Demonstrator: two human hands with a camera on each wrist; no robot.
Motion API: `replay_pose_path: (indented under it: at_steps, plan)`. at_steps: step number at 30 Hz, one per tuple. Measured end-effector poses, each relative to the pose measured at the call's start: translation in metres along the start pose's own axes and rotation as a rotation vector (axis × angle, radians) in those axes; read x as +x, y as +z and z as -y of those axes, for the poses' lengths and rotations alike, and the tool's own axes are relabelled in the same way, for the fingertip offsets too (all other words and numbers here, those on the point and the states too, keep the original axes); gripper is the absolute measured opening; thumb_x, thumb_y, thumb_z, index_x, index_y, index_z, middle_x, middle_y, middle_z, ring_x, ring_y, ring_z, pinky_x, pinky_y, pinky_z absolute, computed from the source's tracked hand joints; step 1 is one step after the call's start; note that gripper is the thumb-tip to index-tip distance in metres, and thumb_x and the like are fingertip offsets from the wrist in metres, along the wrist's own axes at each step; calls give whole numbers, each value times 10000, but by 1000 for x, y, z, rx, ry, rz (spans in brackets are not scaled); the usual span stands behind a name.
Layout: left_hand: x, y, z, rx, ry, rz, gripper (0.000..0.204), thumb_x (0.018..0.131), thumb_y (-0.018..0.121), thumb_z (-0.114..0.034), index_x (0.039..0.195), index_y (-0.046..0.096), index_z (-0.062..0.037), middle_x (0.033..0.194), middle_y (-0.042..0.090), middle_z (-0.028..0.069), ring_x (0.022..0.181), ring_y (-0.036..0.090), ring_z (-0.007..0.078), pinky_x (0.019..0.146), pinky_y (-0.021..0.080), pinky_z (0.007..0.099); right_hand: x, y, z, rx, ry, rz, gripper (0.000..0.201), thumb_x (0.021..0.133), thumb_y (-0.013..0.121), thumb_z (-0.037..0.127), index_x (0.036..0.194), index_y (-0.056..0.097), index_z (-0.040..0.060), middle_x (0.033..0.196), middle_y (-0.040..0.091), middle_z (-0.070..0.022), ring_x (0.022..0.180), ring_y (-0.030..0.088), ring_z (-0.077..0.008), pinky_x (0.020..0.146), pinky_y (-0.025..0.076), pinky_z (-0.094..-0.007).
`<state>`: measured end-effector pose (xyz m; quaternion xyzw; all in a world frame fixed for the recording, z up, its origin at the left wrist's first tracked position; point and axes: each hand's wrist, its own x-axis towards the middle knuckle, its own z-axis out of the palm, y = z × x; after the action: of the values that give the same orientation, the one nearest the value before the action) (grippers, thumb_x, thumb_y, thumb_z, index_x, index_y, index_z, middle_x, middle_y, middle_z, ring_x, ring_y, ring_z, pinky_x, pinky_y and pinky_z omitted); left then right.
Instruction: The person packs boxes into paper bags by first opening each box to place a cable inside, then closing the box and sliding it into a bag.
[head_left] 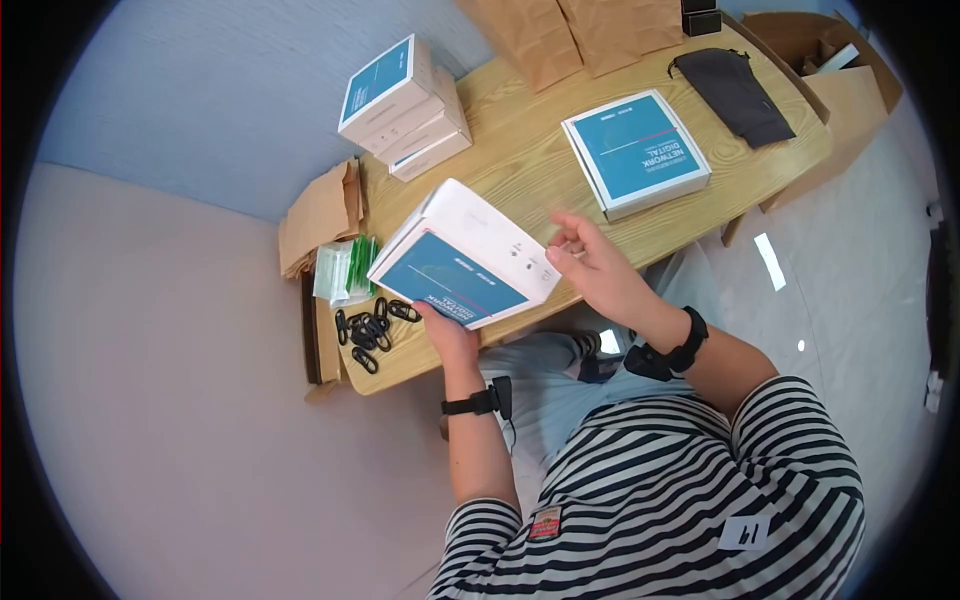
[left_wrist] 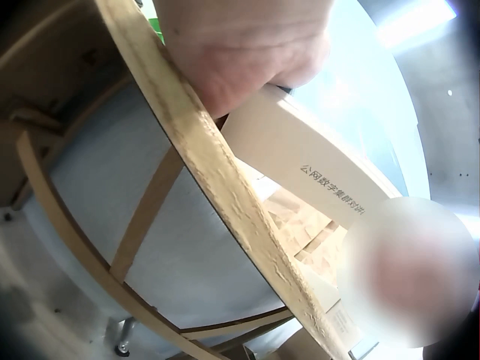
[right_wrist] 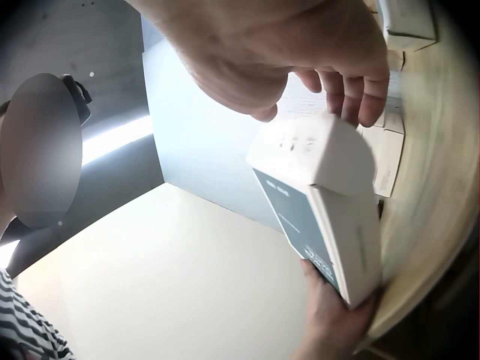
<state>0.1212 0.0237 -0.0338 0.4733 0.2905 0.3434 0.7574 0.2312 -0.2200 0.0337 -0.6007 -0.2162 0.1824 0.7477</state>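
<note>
A white box with a teal label [head_left: 455,278] is tilted up over the table's near edge. My left hand [head_left: 449,335] grips it at its lower edge, thumb on the label side; in the left wrist view the white side [left_wrist: 300,154] with dark printed characters shows beside that hand. My right hand [head_left: 597,272] is at the box's other end, fingers loosely bent and apart. In the right wrist view the right hand [right_wrist: 300,56] hovers close over the box's end face [right_wrist: 296,146], with nothing between thumb and fingers.
Another teal-labelled box [head_left: 640,150] lies on the wooden table [head_left: 520,130], near a dark pouch [head_left: 735,95]. Stacked boxes [head_left: 405,105] stand by the wall. Black loops [head_left: 370,328], green-and-clear packets [head_left: 347,270] and brown paper bags [head_left: 322,220] sit at the left end.
</note>
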Motion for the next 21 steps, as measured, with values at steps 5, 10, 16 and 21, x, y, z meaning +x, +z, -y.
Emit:
replay_pose_path:
  at_steps: [5, 10, 16, 21]
  plan:
    - [-3, 3, -3, -13, -12, -48, 769, 1064, 295, -647, 1555, 360, -58, 1567, 448, 108, 1406, 447, 295, 1179, 367, 434, -8, -4, -15, 86, 153, 162, 288, 994, 694, 225, 1141, 678, -23, 1070, 607, -55, 851, 608, -108, 749, 495, -251]
    - [-5, 4, -6, -103, 45, 13, 870, 993, 260, -768, 1587, 333, -136, 1583, 440, 73, 1419, 443, 300, 1173, 376, 447, -36, 8, 23, -290, -161, 96, 197, 965, 706, 179, 1062, 693, 9, 1075, 603, -89, 829, 627, -164, 738, 511, -285]
    - [-8, 0, -10, -161, 68, 81, 901, 947, 303, -820, 1551, 372, -155, 1476, 529, 48, 1297, 556, 260, 1067, 493, 440, -57, 28, 25, -395, -597, 176, 212, 842, 814, 55, 1017, 700, 20, 1144, 595, -105, 832, 646, -218, 693, 542, -317]
    - [-11, 4, -12, -172, 69, 61, 891, 941, 331, -823, 1530, 391, -157, 1434, 551, 41, 1265, 574, 250, 1034, 514, 426, -58, 28, 20, -342, -560, 140, 190, 867, 787, 50, 1030, 696, 13, 1145, 570, -108, 858, 644, -218, 724, 542, -319]
